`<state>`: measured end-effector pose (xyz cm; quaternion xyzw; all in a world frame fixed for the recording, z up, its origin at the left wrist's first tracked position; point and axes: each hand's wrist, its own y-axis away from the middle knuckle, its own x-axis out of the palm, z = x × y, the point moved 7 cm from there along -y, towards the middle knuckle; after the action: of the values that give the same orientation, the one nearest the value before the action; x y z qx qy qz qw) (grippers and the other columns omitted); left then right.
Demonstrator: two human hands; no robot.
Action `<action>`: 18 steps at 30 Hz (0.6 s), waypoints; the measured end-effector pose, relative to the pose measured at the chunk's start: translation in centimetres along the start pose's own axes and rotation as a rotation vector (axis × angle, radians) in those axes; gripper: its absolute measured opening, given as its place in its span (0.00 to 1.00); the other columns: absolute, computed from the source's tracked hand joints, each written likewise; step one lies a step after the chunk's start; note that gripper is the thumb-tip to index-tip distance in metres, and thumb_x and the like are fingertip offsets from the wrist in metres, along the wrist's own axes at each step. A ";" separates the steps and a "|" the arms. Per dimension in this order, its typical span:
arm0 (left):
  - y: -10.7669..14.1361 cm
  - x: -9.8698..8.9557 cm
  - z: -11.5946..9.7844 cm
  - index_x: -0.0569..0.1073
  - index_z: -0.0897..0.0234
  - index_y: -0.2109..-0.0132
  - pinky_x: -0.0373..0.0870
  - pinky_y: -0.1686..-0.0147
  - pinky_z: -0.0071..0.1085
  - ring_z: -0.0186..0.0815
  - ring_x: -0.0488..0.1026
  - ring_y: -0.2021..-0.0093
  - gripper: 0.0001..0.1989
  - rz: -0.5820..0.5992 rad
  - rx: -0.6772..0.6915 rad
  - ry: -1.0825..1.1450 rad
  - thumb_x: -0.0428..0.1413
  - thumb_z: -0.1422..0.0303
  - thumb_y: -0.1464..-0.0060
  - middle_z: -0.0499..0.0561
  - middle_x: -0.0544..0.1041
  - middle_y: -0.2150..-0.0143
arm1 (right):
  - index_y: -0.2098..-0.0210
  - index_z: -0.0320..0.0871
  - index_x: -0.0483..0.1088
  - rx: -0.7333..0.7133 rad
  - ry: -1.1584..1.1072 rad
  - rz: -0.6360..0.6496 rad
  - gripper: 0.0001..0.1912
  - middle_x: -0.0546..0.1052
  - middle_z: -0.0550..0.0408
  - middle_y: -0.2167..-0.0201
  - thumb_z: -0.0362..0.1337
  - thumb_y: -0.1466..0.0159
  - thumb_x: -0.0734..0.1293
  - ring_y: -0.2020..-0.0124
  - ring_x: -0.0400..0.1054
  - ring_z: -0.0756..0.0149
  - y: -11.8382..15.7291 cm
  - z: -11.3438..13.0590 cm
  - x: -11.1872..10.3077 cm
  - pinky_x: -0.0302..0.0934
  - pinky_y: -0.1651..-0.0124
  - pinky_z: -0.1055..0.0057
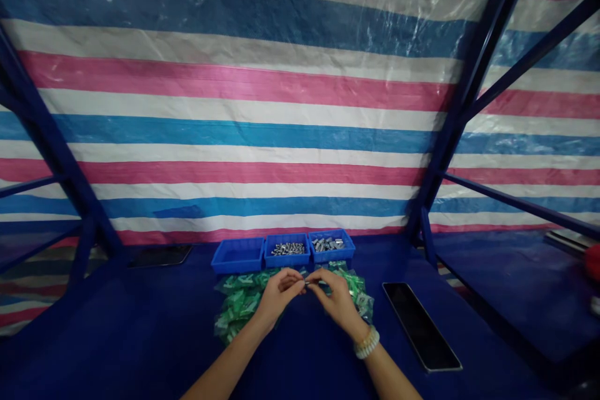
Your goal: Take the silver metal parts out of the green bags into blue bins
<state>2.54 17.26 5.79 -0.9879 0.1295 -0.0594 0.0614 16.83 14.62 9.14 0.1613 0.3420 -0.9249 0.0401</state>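
My left hand (279, 297) and my right hand (337, 303) meet above the blue table (140, 325), their fingertips pinching a small silver metal part (307, 285). The part is mostly hidden by my fingers, so its shape is hard to tell. Beneath and around my hands lies a pile of green-printed clear plastic packets (239, 303). Just beyond them stand several blue plastic bins. The middle bin (287, 259) and the right bin (330, 256) hold small silver metal parts. A beaded bracelet (367, 342) circles my right wrist.
The left blue bin (237, 256) shows only its blue bottom. A black tablet (420, 327) lies to the right of my hands, and a black phone (160, 255) lies at the far left. Blue steel frame posts (469, 87) and a striped tarp (234, 137) stand behind.
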 end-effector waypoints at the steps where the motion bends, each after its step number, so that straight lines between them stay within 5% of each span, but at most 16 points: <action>1: 0.0 0.1 0.0 0.73 0.64 0.64 0.70 0.63 0.29 0.33 0.76 0.68 0.11 0.015 0.005 0.004 0.64 0.65 0.52 0.47 0.78 0.70 | 0.64 0.44 0.74 0.005 0.006 -0.006 0.05 0.78 0.54 0.68 0.32 0.37 0.66 0.66 0.72 0.64 0.0 0.0 -0.1 0.64 0.60 0.70; 6: 0.1 0.7 -0.1 0.72 0.64 0.61 0.70 0.61 0.29 0.33 0.75 0.66 0.15 0.080 0.060 -0.027 0.66 0.67 0.56 0.48 0.77 0.66 | 0.68 0.43 0.73 0.033 0.049 -0.051 0.04 0.75 0.56 0.71 0.35 0.38 0.68 0.69 0.69 0.66 -0.2 0.1 -0.6 0.62 0.64 0.71; 13: 0.4 0.3 -0.7 0.75 0.66 0.65 0.70 0.66 0.28 0.33 0.73 0.69 0.11 -0.025 0.117 -0.160 0.64 0.64 0.53 0.47 0.74 0.72 | 0.70 0.42 0.73 0.048 0.041 0.054 0.10 0.75 0.55 0.73 0.34 0.34 0.62 0.70 0.68 0.66 0.1 -0.2 1.1 0.60 0.65 0.71; 18: -2.3 -1.3 -3.6 0.76 0.65 0.62 0.70 0.67 0.29 0.35 0.73 0.68 0.09 -0.108 0.310 -0.376 0.60 0.64 0.49 0.49 0.74 0.69 | 0.64 0.43 0.74 0.066 0.167 0.083 0.10 0.77 0.52 0.67 0.29 0.36 0.61 0.64 0.70 0.62 0.0 -2.0 0.4 0.62 0.57 0.67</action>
<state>1.42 19.43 9.54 -0.9659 0.0519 0.1032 0.2319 17.00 15.91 7.60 0.2531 0.3067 -0.9165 0.0446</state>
